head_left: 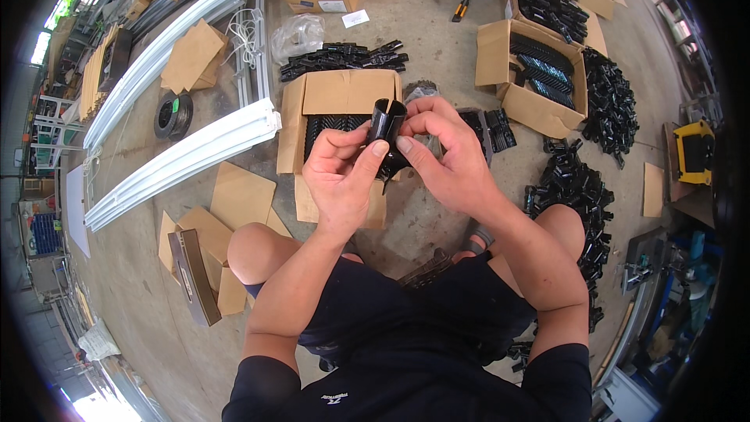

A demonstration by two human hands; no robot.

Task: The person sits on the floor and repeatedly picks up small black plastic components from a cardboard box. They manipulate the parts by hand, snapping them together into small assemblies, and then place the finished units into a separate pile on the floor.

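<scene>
Both hands meet in front of me, above an open cardboard box (349, 94). Between them stands a glossy black curved part (383, 126), roughly tube-shaped with an open top and a slit or gap between two upright pieces. My left hand (341, 172) grips its left side between thumb and fingers. My right hand (447, 155) is closed on its right side, the thumb pressed near the lower part. Whether it is one piece or two fitted together I cannot tell. Ribbed rows of black parts (322, 126) lie in the box beneath, partly hidden by my hands.
Loose black parts (574, 195) are heaped on the floor at right, near another open box (539, 105) of parts. More black parts (344, 59) lie beyond my box. Long white metal profiles (183, 156) and a black coil (173, 116) are at left, with flattened cardboard (242, 195) by my knee.
</scene>
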